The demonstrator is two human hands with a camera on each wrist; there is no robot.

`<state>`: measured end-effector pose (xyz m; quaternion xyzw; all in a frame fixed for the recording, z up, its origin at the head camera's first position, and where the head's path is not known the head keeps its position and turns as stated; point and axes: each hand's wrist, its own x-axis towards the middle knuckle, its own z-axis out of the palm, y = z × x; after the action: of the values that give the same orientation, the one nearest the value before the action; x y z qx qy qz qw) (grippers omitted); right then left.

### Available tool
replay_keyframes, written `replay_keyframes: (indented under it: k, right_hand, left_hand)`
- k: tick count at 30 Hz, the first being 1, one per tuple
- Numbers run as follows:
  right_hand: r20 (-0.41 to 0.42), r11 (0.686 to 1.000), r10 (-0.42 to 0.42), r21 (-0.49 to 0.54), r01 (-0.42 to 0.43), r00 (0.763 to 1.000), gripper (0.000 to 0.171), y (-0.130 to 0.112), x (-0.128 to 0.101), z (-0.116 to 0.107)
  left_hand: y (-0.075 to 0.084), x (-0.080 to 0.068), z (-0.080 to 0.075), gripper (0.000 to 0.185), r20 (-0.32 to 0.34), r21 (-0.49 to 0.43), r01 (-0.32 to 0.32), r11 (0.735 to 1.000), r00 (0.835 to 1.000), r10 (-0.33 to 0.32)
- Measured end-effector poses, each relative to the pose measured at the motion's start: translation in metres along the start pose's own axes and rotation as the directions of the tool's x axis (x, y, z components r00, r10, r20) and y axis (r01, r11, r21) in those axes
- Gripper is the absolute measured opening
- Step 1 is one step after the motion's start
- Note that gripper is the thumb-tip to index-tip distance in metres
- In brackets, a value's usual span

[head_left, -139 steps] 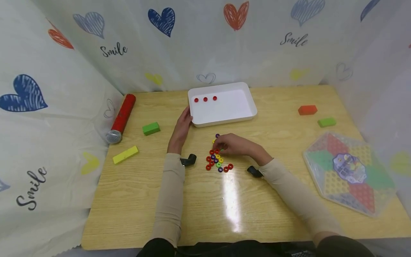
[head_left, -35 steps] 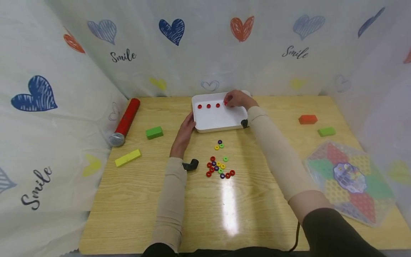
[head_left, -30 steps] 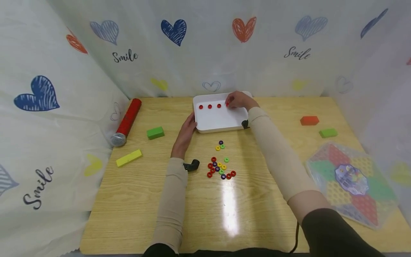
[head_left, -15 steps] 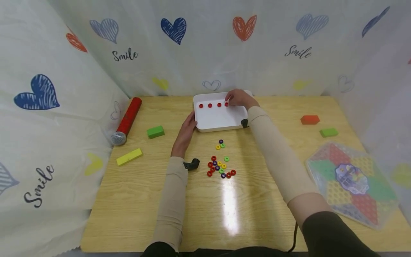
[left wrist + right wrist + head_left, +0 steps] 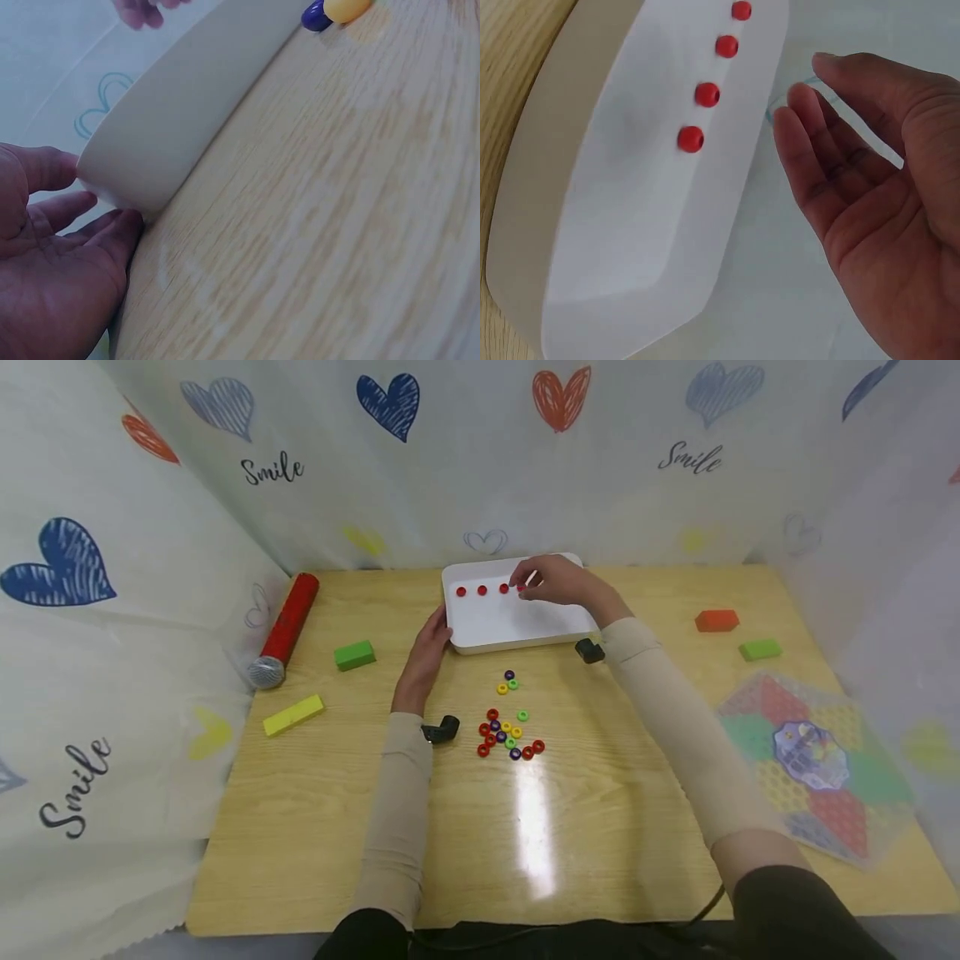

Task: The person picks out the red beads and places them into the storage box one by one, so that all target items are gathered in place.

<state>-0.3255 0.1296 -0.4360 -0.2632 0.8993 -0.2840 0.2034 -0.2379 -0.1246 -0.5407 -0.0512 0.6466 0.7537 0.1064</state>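
Observation:
A white tray (image 5: 577,625) stands at the back middle of the table. Four red beads (image 5: 707,94) lie in a row along its far side; the head view shows the red beads (image 5: 482,590) with the fourth half hidden by my fingers. My right hand (image 5: 531,583) hovers just above that end of the row, and in the right wrist view the right hand (image 5: 806,112) is relaxed and holds nothing. My left hand (image 5: 429,642) rests on the table with straight fingers (image 5: 112,229) touching the tray's near left corner (image 5: 120,180). A pile of coloured ring beads (image 5: 508,739) lies nearer me.
Three loose beads (image 5: 508,682) lie between pile and tray. A red cylinder with a silver end (image 5: 285,625), a green block (image 5: 353,655) and a yellow block (image 5: 293,716) lie left. An orange block (image 5: 717,621), a green block (image 5: 760,649) and a hexagonal game board (image 5: 813,760) lie right.
My right hand went from the bead pile to the tray, set a fourth red bead at the end of the row and let go. The left hand stayed at the tray corner.

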Motion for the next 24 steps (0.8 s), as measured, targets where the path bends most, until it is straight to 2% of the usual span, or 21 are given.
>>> replay_keyframes:
  k: [6,9,14,19,24]
  right_hand:
    - [0.098,0.991,-0.134,0.035,0.131,0.986,0.023,-0.023,-0.030,0.012]
    - [0.153,0.980,-0.196,0.061,0.189,0.969,0.022,-0.034,-0.042,0.024]
    - [0.258,0.961,-0.278,0.084,0.265,0.925,0.024,-0.049,-0.057,0.051]
    - [0.316,0.950,-0.312,0.077,0.303,0.896,0.027,-0.051,-0.064,0.080]
    - [0.331,0.946,-0.321,0.074,0.314,0.887,0.027,-0.054,-0.070,0.099]
  left_hand:
    - [0.006,0.000,0.001,0.051,0.010,0.008,0.021,1.000,1.000,-0.022]
    - [0.011,-0.004,0.002,0.053,0.023,-0.005,0.029,1.000,0.999,-0.029]
    - [0.020,-0.008,0.003,0.054,0.030,-0.007,0.042,0.999,0.999,-0.041]
    - [0.010,-0.001,0.002,0.054,0.011,-0.004,0.036,0.999,0.999,-0.036]
    - [0.001,0.005,0.002,0.052,-0.014,-0.006,0.026,1.000,1.000,-0.026]
